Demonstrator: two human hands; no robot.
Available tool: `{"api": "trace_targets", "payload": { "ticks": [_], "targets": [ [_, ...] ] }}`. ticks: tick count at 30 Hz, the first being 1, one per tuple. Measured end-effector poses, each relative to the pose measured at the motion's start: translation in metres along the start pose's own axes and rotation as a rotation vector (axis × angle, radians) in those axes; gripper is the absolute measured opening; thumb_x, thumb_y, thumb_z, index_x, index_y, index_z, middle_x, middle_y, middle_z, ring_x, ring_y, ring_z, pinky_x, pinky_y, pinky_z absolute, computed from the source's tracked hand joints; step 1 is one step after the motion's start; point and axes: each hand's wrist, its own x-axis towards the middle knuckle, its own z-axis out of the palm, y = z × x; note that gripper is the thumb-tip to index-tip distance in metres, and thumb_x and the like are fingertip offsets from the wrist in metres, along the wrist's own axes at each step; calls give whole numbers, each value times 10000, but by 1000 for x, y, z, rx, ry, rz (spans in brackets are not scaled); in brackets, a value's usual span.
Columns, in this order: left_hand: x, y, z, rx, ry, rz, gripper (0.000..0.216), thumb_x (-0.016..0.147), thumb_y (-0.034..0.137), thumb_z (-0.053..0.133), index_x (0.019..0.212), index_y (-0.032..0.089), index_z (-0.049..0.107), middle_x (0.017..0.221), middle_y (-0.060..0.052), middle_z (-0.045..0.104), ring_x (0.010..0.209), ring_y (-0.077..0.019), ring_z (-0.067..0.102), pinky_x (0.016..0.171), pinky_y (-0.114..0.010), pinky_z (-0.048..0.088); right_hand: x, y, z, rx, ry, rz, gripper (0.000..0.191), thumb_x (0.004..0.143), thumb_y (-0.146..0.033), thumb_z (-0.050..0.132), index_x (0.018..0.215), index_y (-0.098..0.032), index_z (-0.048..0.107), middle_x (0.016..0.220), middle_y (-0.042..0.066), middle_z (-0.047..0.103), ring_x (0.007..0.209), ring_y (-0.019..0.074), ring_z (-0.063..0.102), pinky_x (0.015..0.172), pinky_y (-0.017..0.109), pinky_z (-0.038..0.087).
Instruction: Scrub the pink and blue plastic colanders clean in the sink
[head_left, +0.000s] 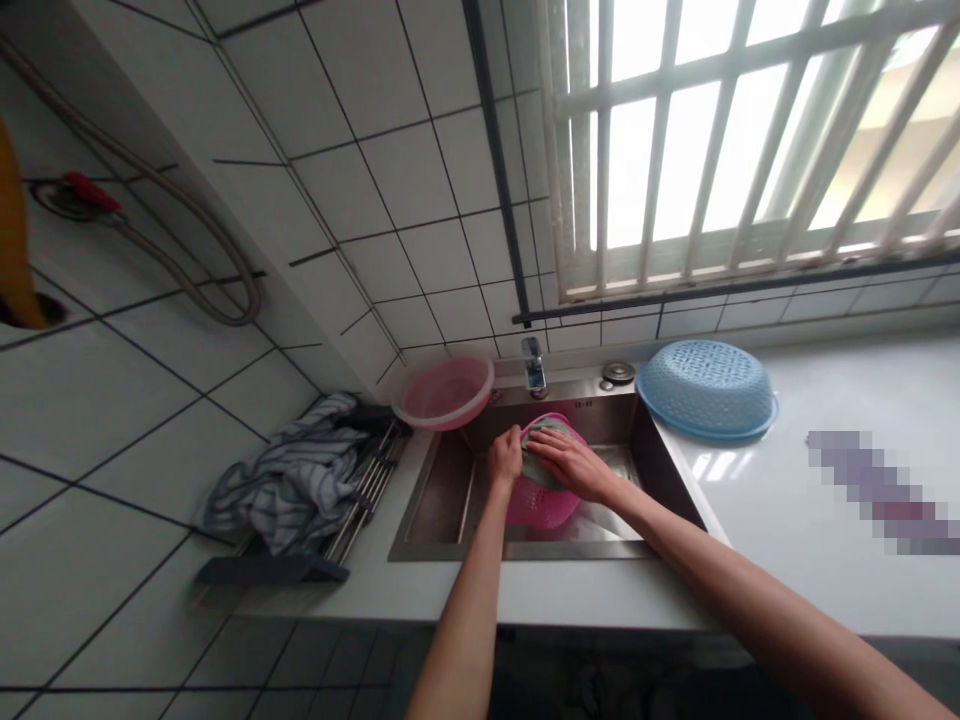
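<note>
A bright pink basket [544, 510] with holes in its wall is tilted inside the steel sink [435, 490]. My left hand [506, 457] is closed around its rim on the left side. My right hand [574, 463] lies over a greenish cloth [536, 472], pressing it against the basket's upper part, fingers together. Part of the cloth and of the basket is hidden under that hand. Behind the basket, at the sink's back edge, stands the faucet [533, 365].
A pale pink basin [446, 392] rests at the sink's back left corner. To the right, a blue basket [705, 385] lies upside down on the white counter [757, 500], near a metal drain strainer [618, 372]. A striped cloth [292, 480] covers a rack on the left.
</note>
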Motion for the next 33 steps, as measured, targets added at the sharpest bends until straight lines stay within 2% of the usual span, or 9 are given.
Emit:
{"api": "trace_targets", "payload": {
  "ticks": [3,7,12,16,19,23,25,30,33],
  "targets": [
    [3,-7,3,-91,-7,12,530,925,626,538,639,201,672,648,-56,652,661,-213,562,668,-298,358,-5,18,-12,41,49,112,473,1087,-355,476,1536,-234,557,1575,110,549,1491,266,487,1254,515,401],
    [5,-13,13,-202,-45,81,605,894,723,524,658,182,660,617,-11,590,649,-176,511,663,-280,368,-11,34,-18,60,145,291,471,1102,-392,413,1494,-215,605,1518,120,605,1449,273,539,1211,515,454],
    [7,-12,20,-343,-63,58,698,797,858,546,668,177,634,680,-31,638,699,-181,539,684,-289,417,-4,1,-5,-31,35,90,426,1099,-332,450,1491,-274,606,1534,71,595,1515,274,453,1265,574,354],
    [9,-12,16,-370,-7,-24,736,765,902,533,690,179,649,709,-69,665,752,-211,595,717,-312,447,5,-21,0,-27,-83,-93,399,1094,-305,484,1466,-313,626,1516,44,617,1473,233,510,1286,536,329],
    [8,-14,15,-373,-40,24,735,769,910,516,665,189,610,685,-39,619,711,-186,547,694,-305,421,3,-4,-10,5,-41,-35,415,1103,-314,448,1481,-282,617,1506,61,625,1466,235,518,1272,514,365],
    [5,-12,18,-383,-97,32,722,784,902,508,630,197,547,619,15,511,634,-140,431,621,-280,356,-9,31,-26,45,96,160,469,1103,-339,401,1525,-228,572,1532,106,592,1458,263,528,1229,527,431],
    [5,-11,19,-393,-92,49,704,779,886,534,635,197,537,620,27,490,636,-132,408,620,-273,347,-12,35,-27,43,113,199,476,1095,-331,410,1537,-233,558,1546,108,577,1463,270,523,1225,538,433],
    [6,-11,16,-395,-54,61,659,763,842,588,623,200,546,619,22,489,657,-144,420,641,-278,350,-6,-2,-11,-41,-9,44,497,1056,-266,518,1550,-309,538,1583,63,544,1550,297,392,1267,610,322],
    [6,-13,12,-364,-14,76,630,796,800,592,609,199,568,612,12,497,674,-161,455,654,-281,346,0,-19,-6,-51,-74,-65,522,1045,-226,532,1555,-340,527,1591,42,537,1554,286,386,1278,591,308]
  ]
}}
